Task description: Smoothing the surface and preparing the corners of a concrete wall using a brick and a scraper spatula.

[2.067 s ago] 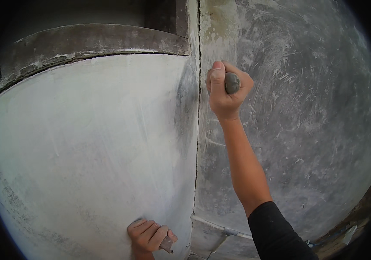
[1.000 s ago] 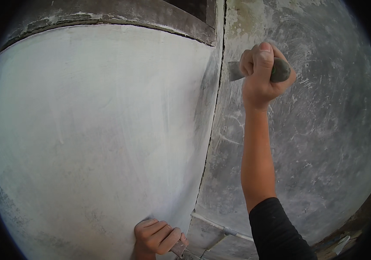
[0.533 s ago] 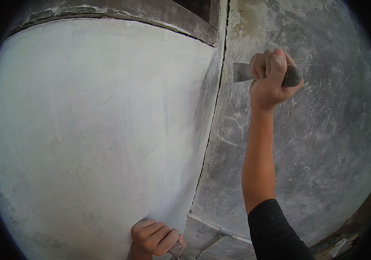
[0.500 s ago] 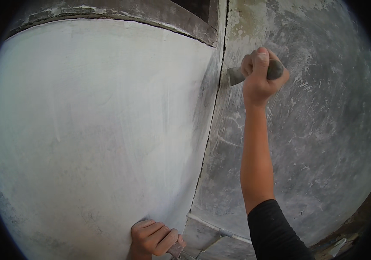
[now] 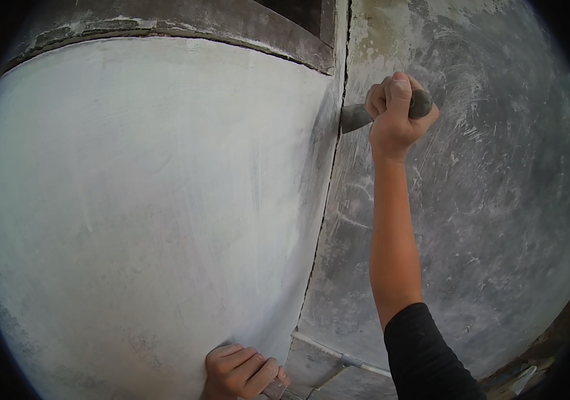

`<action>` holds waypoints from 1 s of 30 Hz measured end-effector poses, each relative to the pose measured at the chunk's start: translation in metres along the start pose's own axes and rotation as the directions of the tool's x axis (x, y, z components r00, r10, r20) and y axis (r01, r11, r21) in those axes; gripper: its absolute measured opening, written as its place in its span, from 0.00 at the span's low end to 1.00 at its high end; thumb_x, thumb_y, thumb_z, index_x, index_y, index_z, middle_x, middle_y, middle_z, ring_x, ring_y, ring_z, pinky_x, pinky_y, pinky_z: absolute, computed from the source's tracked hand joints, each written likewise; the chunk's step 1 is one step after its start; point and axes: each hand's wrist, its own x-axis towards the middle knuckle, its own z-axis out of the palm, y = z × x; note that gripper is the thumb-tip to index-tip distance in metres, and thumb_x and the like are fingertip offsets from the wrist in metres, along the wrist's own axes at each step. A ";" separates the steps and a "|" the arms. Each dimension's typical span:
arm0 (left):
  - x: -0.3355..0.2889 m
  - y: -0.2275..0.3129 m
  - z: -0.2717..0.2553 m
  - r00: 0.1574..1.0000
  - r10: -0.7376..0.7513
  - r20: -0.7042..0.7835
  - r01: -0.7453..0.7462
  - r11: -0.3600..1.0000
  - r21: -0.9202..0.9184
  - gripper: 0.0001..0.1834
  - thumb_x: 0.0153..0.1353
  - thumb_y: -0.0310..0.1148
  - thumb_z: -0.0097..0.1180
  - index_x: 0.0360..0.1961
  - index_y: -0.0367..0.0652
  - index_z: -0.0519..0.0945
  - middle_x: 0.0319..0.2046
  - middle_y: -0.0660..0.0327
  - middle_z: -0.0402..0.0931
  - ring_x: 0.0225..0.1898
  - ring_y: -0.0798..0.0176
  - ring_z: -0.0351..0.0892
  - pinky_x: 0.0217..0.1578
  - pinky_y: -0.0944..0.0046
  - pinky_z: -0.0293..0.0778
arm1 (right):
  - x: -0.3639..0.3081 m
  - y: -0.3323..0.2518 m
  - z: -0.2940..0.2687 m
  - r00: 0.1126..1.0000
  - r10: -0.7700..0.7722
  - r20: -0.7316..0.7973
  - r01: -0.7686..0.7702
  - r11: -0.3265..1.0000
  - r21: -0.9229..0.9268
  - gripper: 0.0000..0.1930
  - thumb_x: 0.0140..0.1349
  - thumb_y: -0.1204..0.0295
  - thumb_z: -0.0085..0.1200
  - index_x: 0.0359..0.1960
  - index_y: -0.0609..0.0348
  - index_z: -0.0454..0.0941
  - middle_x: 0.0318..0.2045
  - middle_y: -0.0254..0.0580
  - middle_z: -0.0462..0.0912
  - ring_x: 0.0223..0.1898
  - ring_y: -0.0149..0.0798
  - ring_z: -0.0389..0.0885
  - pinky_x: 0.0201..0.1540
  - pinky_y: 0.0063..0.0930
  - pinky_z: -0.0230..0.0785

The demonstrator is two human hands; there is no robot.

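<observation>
Right grip clenched round grey scraper, blade edge at dark wall crack. Left grip clasps brownish piece.

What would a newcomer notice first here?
The eye would probably fall first on the right hand, upper right of centre, gripping a scraper whose blade reaches the dark crack between the pale wall on the left and the scuffed grey wall on the right. Next comes the left hand at the bottom, curled around a brownish piece, mostly hidden.
</observation>
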 end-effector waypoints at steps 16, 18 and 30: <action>-0.001 0.002 0.000 1.000 -0.013 0.019 0.013 1.000 0.011 0.10 0.48 0.34 0.57 0.15 0.49 0.70 0.09 0.71 0.58 0.10 0.71 0.61 0.14 0.71 0.50 | 0.005 0.013 -0.003 0.996 -0.036 0.086 0.049 0.988 -0.147 0.23 0.71 0.71 0.54 0.15 0.60 0.67 0.11 0.25 0.65 0.15 0.22 0.61 0.18 0.24 0.50; 0.000 -0.005 -0.004 1.000 -0.006 0.017 0.005 0.999 0.053 0.10 0.48 0.34 0.57 0.15 0.49 0.70 0.09 0.71 0.58 0.10 0.71 0.61 0.14 0.71 0.50 | -0.001 -0.013 0.007 0.996 -0.081 0.034 0.085 0.986 -0.146 0.23 0.71 0.70 0.54 0.14 0.59 0.67 0.11 0.25 0.64 0.14 0.22 0.59 0.17 0.24 0.48; 0.010 -0.001 -0.011 0.999 0.015 0.049 -0.012 0.998 -0.066 0.16 0.66 0.35 0.58 0.21 0.43 0.74 0.13 0.64 0.64 0.13 0.63 0.66 0.15 0.64 0.58 | -0.012 -0.023 0.004 0.990 -0.125 0.059 0.128 0.990 -0.053 0.24 0.71 0.69 0.53 0.14 0.58 0.66 0.11 0.28 0.63 0.14 0.21 0.60 0.16 0.22 0.48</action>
